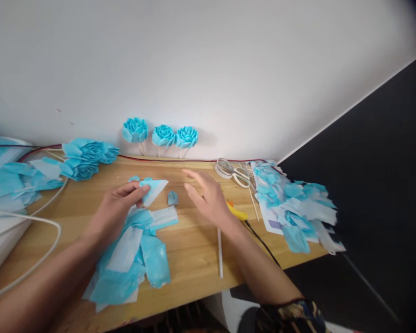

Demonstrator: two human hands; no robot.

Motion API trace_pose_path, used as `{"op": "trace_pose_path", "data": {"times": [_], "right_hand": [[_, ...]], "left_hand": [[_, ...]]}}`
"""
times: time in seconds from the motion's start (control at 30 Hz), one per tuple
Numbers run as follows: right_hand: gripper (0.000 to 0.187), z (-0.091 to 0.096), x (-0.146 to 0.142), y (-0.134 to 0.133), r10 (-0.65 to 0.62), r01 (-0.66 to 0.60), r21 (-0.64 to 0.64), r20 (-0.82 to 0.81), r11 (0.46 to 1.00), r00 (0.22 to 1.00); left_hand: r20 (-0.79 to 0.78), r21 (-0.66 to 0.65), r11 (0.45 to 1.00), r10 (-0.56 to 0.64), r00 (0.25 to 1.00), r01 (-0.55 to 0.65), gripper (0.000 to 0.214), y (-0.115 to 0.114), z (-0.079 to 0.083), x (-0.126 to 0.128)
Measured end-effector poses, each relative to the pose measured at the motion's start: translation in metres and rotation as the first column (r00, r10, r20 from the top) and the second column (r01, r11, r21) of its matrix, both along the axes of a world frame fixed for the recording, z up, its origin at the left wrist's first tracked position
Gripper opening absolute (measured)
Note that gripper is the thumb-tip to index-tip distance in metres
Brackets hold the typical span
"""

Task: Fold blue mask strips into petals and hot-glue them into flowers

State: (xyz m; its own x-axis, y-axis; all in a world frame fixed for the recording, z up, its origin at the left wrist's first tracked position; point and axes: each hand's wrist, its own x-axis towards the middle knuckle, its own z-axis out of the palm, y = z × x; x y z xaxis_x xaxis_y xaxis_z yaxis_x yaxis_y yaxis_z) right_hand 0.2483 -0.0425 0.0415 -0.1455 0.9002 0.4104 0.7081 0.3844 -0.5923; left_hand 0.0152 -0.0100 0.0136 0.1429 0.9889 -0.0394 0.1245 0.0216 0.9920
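Observation:
My left hand (131,195) pinches a thin blue-and-white fabric piece (155,190), folded to a pointed corner, between thumb and fingers. To its right, over the wooden table, my right hand (206,196) is open, with fingers apart and nothing in them. A small folded blue piece (172,198) lies on the wood between both hands. Below my left hand spreads a pile of loose blue and white fabric pieces (133,263). A yellow glue gun (237,212) with a black cord is partly hidden behind my right hand. Under my right forearm lies a white stick (220,254).
Three blue fabric roses (163,136) on sticks lean at the wall. More blue flowers (86,157) lie at left beside a white cable (57,231). Scissors (241,175) and a roll of white tape (223,169) sit at back right, near a fabric scrap heap (294,203).

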Motion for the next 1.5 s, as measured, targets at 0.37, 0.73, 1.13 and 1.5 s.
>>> {"op": "trace_pose_path", "data": {"times": [0.37,0.73,1.13,1.5], "right_hand": [[0.073,-0.048,0.11,-0.059,-0.062,0.17,-0.114,0.627,0.979,0.777],[0.055,-0.015,0.054,-0.061,-0.235,0.076,-0.414,-0.349,0.907,0.907],[0.06,-0.016,-0.012,-0.052,-0.115,-0.118,-0.369,-0.552,0.922,0.826],[0.061,-0.02,-0.016,-0.054,-0.091,-0.144,-0.356,-0.567,0.923,0.819]], "left_hand": [[0.06,-0.048,0.999,0.019,0.998,-0.016,0.04,-0.003,0.009,0.004],[0.173,-0.072,0.997,-0.019,0.985,0.032,0.035,0.0,-0.004,0.001],[0.267,-0.111,0.992,-0.025,0.963,0.056,0.029,0.0,0.002,0.002],[0.288,-0.119,0.99,-0.043,0.957,0.08,0.028,0.0,-0.005,0.003]]}}
